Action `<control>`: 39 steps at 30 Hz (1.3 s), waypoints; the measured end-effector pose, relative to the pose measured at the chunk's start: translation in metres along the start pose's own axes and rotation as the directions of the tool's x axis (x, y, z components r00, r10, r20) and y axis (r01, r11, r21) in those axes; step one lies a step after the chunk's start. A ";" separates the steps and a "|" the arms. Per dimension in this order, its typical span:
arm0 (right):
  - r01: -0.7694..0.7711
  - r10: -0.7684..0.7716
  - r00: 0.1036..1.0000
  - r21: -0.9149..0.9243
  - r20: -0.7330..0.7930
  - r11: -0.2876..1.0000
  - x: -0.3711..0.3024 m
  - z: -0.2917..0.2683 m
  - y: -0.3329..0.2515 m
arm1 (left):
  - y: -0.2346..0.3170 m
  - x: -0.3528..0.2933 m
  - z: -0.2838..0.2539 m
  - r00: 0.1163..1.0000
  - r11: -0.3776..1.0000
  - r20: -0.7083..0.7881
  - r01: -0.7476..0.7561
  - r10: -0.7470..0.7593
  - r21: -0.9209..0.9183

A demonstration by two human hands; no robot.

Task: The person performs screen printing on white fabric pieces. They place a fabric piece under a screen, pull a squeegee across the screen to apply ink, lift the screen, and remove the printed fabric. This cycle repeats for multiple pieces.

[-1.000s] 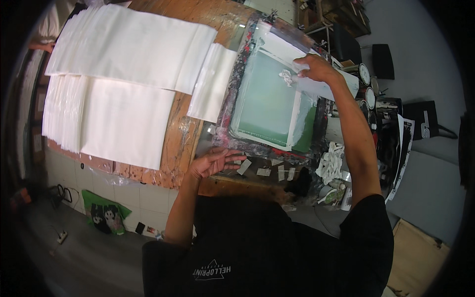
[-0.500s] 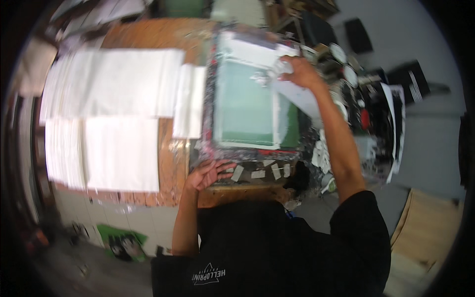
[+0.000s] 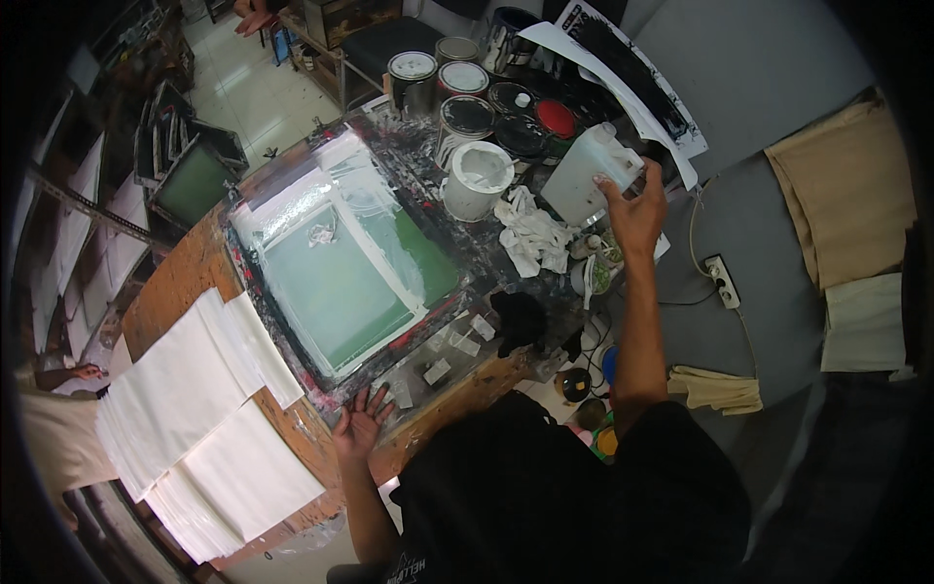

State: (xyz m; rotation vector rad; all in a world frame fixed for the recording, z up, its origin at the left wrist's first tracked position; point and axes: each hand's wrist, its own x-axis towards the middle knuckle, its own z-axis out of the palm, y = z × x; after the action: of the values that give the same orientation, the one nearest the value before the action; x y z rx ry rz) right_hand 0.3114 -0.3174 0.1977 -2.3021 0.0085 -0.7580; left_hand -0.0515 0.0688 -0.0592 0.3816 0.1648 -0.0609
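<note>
My right hand [image 3: 639, 209] grips a translucent white plastic jug [image 3: 581, 185] by its handle side, holding it over the cluttered right end of the table. Fingers spread and palm up, my left hand [image 3: 362, 424] is empty beside the near corner of a screen-printing frame [image 3: 316, 375]. Green mesh [image 3: 341, 282] fills that frame, bordered by pale tape and white smears. On the mesh lies a small whitish patch [image 3: 323, 230]; whether it is liquid or something crumpled, I cannot tell.
Stacks of white sheets [image 3: 185, 380] cover the table's left part. Paint cans [image 3: 465, 117], a white bucket [image 3: 477, 190] and crumpled white cloth [image 3: 533, 234] crowd the right. Beyond is a power strip [image 3: 722, 282]. Another person's hand [image 3: 89, 372] shows at far left.
My right hand has moved right, off the screen frame, to the cans, holding the jug. The view has turned rightward. My left hand stays open by the frame's near edge.
</note>
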 end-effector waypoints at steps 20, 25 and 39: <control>0.453 -0.656 0.604 0.483 0.453 0.750 -0.104 0.255 -0.103 | 0.004 -0.006 0.003 0.984 0.988 -0.096 0.146 -0.150 -0.048; 0.681 -0.711 0.133 0.457 0.690 0.572 -0.124 0.359 -0.140 | -0.003 -0.007 -0.004 0.995 0.996 -0.072 0.069 -0.073 -0.058; 0.564 -0.818 0.171 0.627 0.549 0.538 -0.182 0.273 -0.073 | 0.001 -0.010 -0.009 0.989 0.987 -0.054 0.130 -0.136 -0.093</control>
State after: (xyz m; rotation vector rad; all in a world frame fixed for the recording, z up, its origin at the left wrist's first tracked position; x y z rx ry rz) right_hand 0.2883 -0.0540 -0.0098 -2.0427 -1.6438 0.0511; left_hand -0.0624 0.0738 -0.0653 0.2828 0.2522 -0.1733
